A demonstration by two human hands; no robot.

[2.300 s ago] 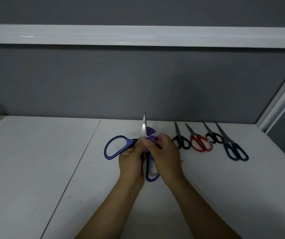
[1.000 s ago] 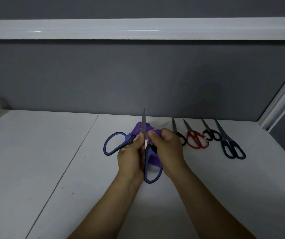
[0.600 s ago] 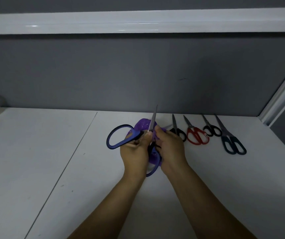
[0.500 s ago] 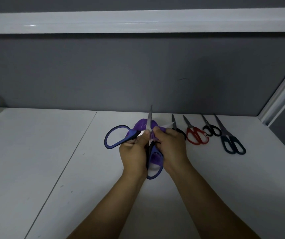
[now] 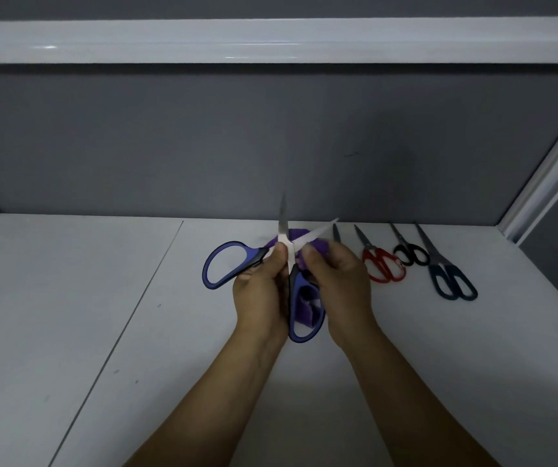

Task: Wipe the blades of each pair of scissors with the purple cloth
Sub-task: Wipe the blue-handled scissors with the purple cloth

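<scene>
I hold a large pair of blue-handled scissors (image 5: 227, 264) spread wide above the white table, one blade pointing up, the other slanting right. My left hand (image 5: 260, 294) grips them at the pivot. My right hand (image 5: 338, 284) holds the purple cloth (image 5: 318, 246) bunched against the blades near the pivot; more cloth shows through the lower handle loop. To the right lie red-handled scissors (image 5: 383, 267), small black-handled scissors (image 5: 410, 254) and dark teal-handled scissors (image 5: 453, 284). Another pair's blade tip (image 5: 336, 232) shows behind my right hand, its handles hidden.
The white table (image 5: 68, 298) has a seam running diagonally on the left. A grey wall stands behind, with a white shelf edge (image 5: 271, 38) above. A white frame post (image 5: 547, 173) rises at the right. A blurred object sits at the far left edge.
The blue scissors' second blade now shows clearly, slanting right. My right hand with the cloth has shifted slightly along the blades near the pivot. The scissors on the table have not moved.
</scene>
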